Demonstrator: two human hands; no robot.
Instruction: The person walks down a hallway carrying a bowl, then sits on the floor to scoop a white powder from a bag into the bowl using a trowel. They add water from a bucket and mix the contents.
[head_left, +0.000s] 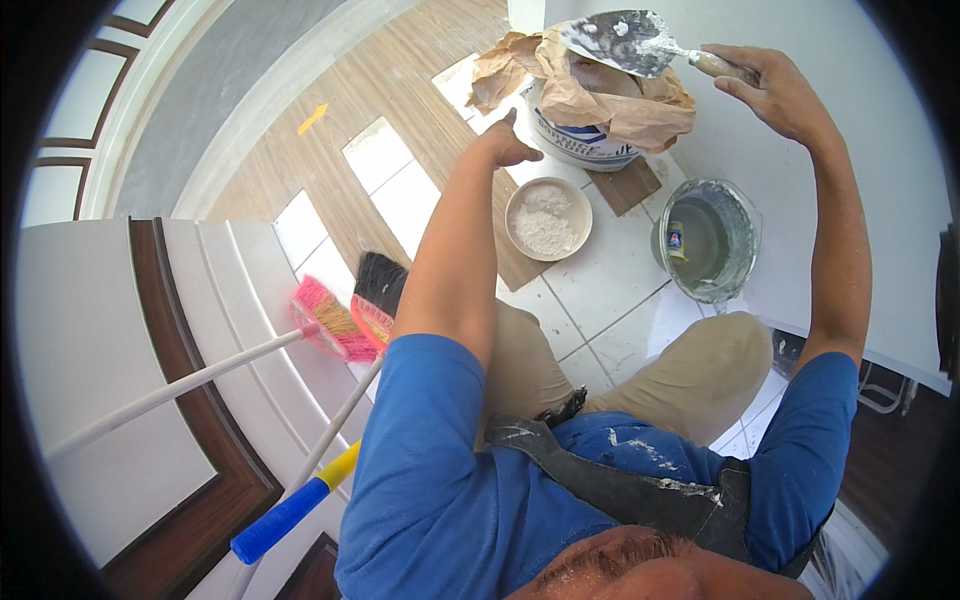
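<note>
My right hand (780, 86) grips the handle of a pointed trowel (626, 41), its blade smeared with white residue. The blade is over the crumpled mouth of a brown paper bag (589, 101), seated in a white plastic bucket (574, 142) that bears writing. My left hand (511, 142) is beside that bucket, thumb and a finger spread, holding nothing visible. Just below it, a round bowl (550, 219) contains white powder on the floor. To its right stands a tub (709, 240) smeared with residue, with what looks like murky water and a small labelled packet inside.
Wood-look boards (300, 161) and white tiles (600, 262) make up the floor. Two brooms, one with pink bristles (330, 319) and one with black bristles (380, 281), lean on the left by a panelled white door or wall (97, 337). A white surface (847, 172) rises at right.
</note>
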